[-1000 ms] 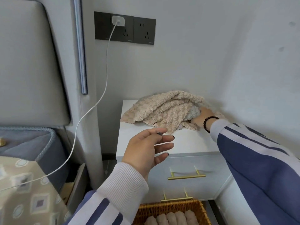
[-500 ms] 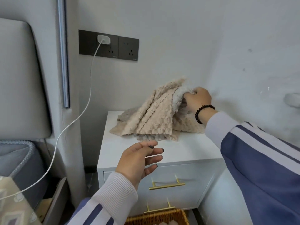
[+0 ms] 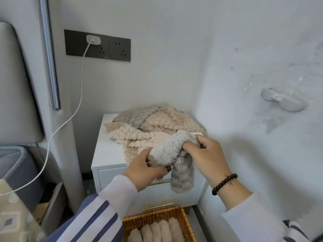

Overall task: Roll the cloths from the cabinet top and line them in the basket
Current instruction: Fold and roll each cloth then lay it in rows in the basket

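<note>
I have both hands, left hand (image 3: 145,169) and right hand (image 3: 208,154), clamped on the grey cloth (image 3: 167,152), its free tail hanging toward six o'clock, above the basket (image 3: 186,222).

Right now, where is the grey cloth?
In the head view, the grey cloth is low of centre, held between the left hand and right hand over the white cabinet's front edge.

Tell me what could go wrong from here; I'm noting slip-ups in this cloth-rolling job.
1. Both hands, left hand and right hand, grip the grey cloth in the air with one end dangling; rolled unsupported, it may come out loose.
2. The cloth pile lies at the front edge of the cabinet top; a tug could drag it off.
3. The basket already holds rolled cloths, so space may be tight.
</note>
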